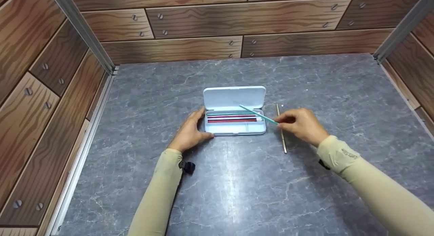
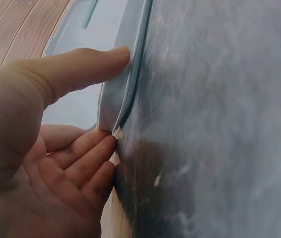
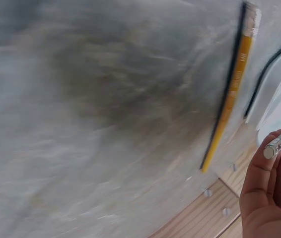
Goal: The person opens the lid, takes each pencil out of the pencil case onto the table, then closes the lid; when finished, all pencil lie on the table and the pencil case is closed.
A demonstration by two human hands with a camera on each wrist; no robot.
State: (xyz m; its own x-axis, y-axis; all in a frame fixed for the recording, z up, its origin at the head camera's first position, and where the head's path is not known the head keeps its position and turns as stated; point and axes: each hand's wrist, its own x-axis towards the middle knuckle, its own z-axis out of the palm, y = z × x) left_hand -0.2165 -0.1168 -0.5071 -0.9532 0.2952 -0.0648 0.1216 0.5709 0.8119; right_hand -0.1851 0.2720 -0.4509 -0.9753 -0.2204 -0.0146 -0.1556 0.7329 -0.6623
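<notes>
A pale blue pencil case (image 1: 234, 97) lies with its lid raised, and several pencils (image 1: 232, 120), red, pink and teal among them, lie lengthwise in its back compartment. My left hand (image 1: 189, 132) grips the case's left end, the thumb (image 2: 96, 67) on the front wall and the fingers along the end. Between thumb and fingertips, my right hand (image 1: 303, 124) pinches a teal pencil (image 1: 257, 114) by its right end. The pencil slants over the case's right part. Below that hand, a yellow pencil (image 3: 232, 89) with an eraser end lies on the table, right of the case.
The grey marbled tabletop (image 1: 230, 181) surrounds the case. Wood-patterned panels (image 1: 203, 22) stand at the back and both sides, with metal rails (image 1: 84, 32) at the corners. Small white specks (image 1: 282, 105) lie near the yellow pencil.
</notes>
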